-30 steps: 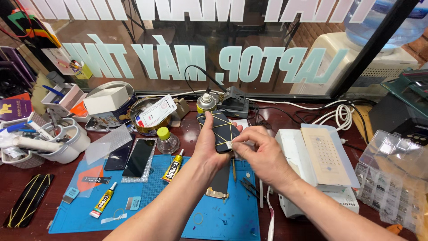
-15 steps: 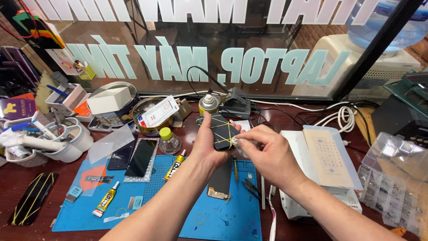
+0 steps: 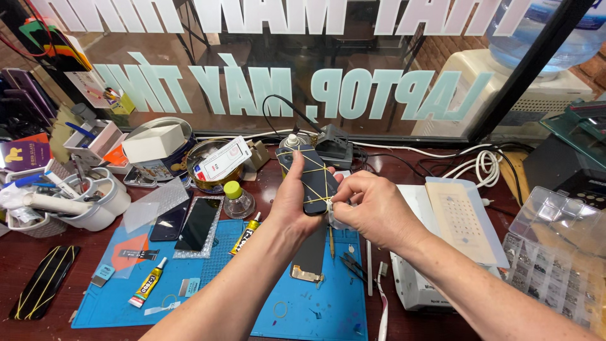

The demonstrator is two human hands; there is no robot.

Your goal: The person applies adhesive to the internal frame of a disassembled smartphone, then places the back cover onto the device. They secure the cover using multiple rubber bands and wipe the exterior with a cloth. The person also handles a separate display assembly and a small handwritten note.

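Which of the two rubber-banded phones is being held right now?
The dark phone crossed by yellow bands, gripped upright in the left hand, with the right hand at its edge. The other banded phone lies untouched at the table's far left.

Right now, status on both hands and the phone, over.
Left hand holds the phone upright above the blue mat. Right hand pinches a yellow rubber band at its edge. Nothing between them.

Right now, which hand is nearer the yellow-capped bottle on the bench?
Left. The left hand holds the banded phone just right of the bottle; the right hand is farther right.
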